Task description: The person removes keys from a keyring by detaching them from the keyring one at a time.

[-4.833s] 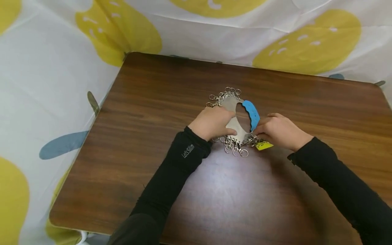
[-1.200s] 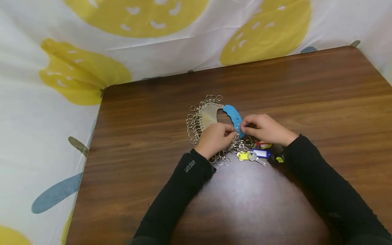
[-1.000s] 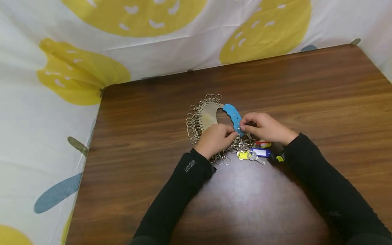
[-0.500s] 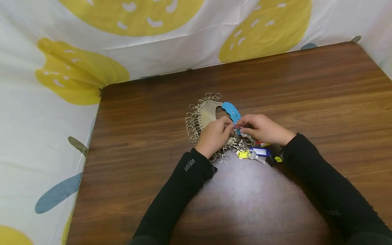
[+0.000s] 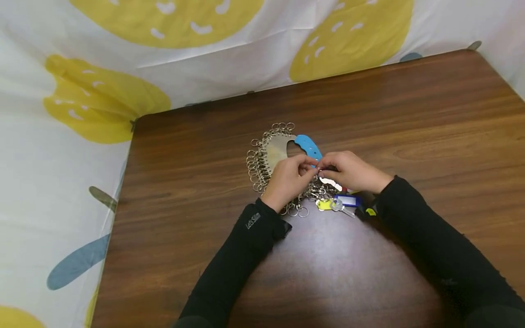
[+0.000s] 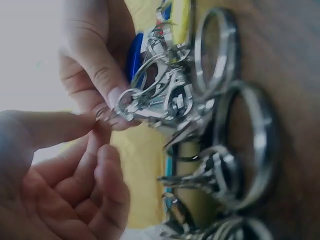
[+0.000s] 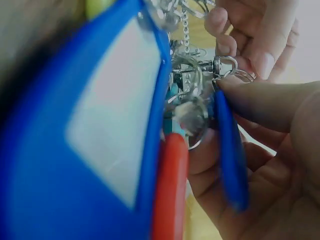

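Left hand (image 5: 287,180) and right hand (image 5: 352,171): fingertips drawn together since the earlier frame, the gap between them gone. Both pinched one small metal ring (image 7: 245,73), thumb against finger, from opposite sides; presumably one steadied it while the other worked it. Slim blue piece (image 7: 230,155): hung edge-on beside the right fingers, apparently from that ring. Metal plate (image 5: 275,152): flat on the table (image 5: 164,205), just beyond the left hand, its many rings (image 5: 253,171) fanned along the curved edge, likely so they stayed separate and reachable. Blue handle (image 5: 308,146): joined to the plate, near end hidden by fingertips. Blue-framed tag (image 5: 347,200), yellow tag (image 5: 324,205), key (image 5: 343,208): bunched nearer the wearer, probably slack enough to spare the fingers.
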A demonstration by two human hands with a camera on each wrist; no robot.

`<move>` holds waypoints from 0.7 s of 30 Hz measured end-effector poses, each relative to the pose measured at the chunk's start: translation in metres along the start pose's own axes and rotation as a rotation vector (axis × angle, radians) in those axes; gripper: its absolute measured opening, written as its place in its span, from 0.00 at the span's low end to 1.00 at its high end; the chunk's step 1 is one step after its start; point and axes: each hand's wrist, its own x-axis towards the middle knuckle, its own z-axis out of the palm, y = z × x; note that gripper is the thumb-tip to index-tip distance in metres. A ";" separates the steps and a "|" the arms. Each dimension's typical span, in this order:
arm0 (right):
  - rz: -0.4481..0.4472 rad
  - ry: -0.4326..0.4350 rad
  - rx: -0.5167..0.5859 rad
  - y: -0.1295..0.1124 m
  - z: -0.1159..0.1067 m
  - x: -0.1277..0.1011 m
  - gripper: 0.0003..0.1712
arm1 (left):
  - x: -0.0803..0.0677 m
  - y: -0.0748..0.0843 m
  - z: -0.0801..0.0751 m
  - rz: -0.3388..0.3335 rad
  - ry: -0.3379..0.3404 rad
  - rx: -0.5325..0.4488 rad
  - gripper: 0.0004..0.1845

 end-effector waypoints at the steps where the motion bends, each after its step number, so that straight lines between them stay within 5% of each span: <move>1: 0.005 0.000 0.010 0.000 0.000 0.000 0.07 | 0.000 0.000 -0.001 -0.010 -0.010 -0.006 0.13; 7: 0.037 0.005 0.084 -0.001 -0.001 0.000 0.07 | -0.002 0.000 -0.003 -0.061 -0.055 0.083 0.12; 21: 0.098 0.006 0.130 -0.004 0.001 0.001 0.08 | -0.009 -0.003 -0.004 -0.046 -0.024 0.141 0.13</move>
